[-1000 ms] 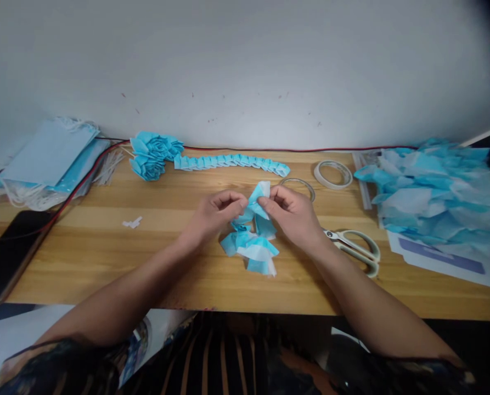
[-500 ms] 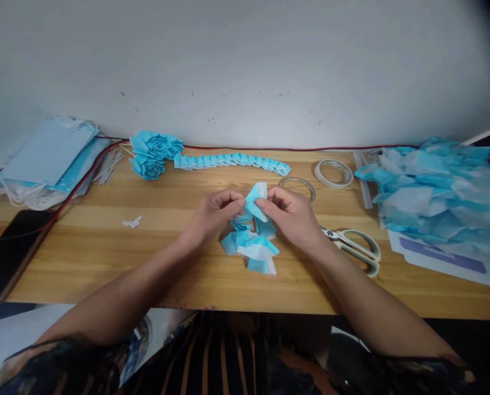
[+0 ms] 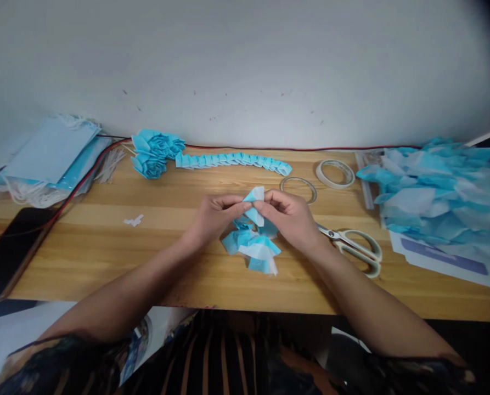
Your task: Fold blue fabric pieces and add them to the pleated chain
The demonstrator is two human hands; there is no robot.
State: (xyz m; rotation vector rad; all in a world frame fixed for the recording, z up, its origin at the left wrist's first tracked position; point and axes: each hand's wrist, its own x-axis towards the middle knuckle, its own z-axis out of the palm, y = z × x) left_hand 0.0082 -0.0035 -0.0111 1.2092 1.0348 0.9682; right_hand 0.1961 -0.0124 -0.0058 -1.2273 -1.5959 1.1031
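Between my two hands is a small folded piece of blue and white mask fabric (image 3: 258,193). My left hand (image 3: 218,219) pinches its left side between thumb and forefinger. From the other side, my right hand (image 3: 291,218) grips it the same way, and the thumb tips nearly meet. Several loose blue and white fabric pieces (image 3: 251,245) lie crumpled on the table just below the hands. Scissors with pale handles (image 3: 360,247) rest beside my right wrist, their blades partly hidden under it.
Behind the hands lie a row of folded blue pieces (image 3: 232,159), blue fabric flowers (image 3: 156,153), a tape roll (image 3: 335,173) and a thin ring (image 3: 298,189). Face masks (image 3: 55,148) and a phone (image 3: 12,255) are left; a heap of fabric pieces (image 3: 438,192) is right.
The held piece has been folded narrower and turned slightly, with its white side now along the right edge. My fingertips have come closer together.
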